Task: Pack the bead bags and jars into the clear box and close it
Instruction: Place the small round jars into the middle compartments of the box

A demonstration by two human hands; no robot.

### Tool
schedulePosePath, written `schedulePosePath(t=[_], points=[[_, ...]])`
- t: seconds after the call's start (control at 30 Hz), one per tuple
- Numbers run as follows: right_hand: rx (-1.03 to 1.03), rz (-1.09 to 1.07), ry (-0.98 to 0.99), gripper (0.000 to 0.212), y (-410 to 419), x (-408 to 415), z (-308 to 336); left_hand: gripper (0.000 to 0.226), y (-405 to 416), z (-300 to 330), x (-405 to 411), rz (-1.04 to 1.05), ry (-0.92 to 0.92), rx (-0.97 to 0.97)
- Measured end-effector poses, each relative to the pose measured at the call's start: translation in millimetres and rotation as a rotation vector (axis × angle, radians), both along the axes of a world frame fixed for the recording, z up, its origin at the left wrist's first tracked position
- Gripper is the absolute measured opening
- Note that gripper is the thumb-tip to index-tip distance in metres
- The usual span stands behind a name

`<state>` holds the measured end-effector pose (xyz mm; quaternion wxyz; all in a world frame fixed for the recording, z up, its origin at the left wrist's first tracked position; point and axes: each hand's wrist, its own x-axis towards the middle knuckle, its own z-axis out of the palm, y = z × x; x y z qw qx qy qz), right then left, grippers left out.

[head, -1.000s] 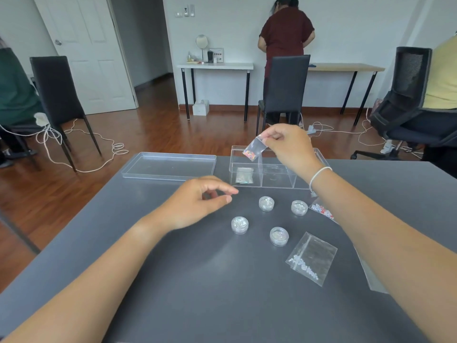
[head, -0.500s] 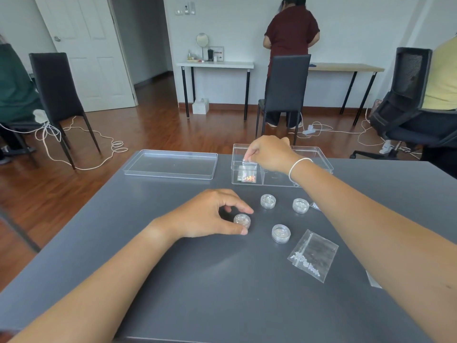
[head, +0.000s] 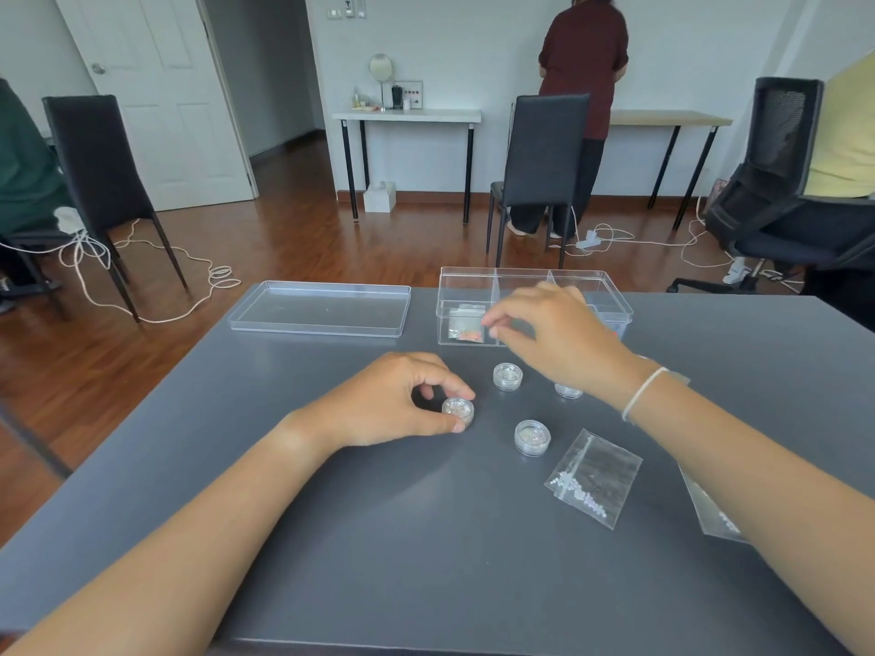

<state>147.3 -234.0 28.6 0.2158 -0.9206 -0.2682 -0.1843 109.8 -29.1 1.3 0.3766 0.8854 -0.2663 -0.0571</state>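
The left hand (head: pixel 407 400) pinched a small round bead jar (head: pixel 458 409) between thumb and fingertips, the jar apparently resting on the grey table (head: pixel 379 537). The right hand (head: pixel 554 333) hovered empty just in front of the clear box (head: pixel 535 305), its fingers loosely curled and holding nothing. Judging by this, jar packing was in hand; the next move called for lifting that jar and carrying it forward to an open compartment. The box's compartment beyond the right fingertips held bead bags (head: pixel 466 324); the others were largely hidden. Three more jars, the nearest (head: pixel 532 437) between both wrists, and a flat bead bag (head: pixel 594 478) under the right forearm waited. The lid (head: pixel 322 307) lay beyond the left hand.
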Motion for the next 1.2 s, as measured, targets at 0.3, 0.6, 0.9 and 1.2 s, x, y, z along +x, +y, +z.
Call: schedulePosePath(t=[0.3, 0.6, 0.9, 1.2], points=[[-0.079, 0.028, 0.164, 0.019, -18.5, -14.2, -20.9, 0.020, -2.6, -0.3, -1.6, 0.058, -0.099, -0.078], [0.003, 0.029, 0.211, 0.005, -23.6, -15.4, -18.1, 0.022, -13.1, 9.8, 4.6, 0.150, -0.225, -0.219], [0.306, -0.056, 0.163, 0.007, -46.9, -16.3, 6.1, 0.015, -43.5, 48.8, 59.6, 0.214, -0.283, -0.259], [0.405, -0.133, 0.115, 0.014, -59.5, -13.4, 15.0, 0.016, -78.3, 54.5, 118.7, 0.150, -0.207, 0.052]])
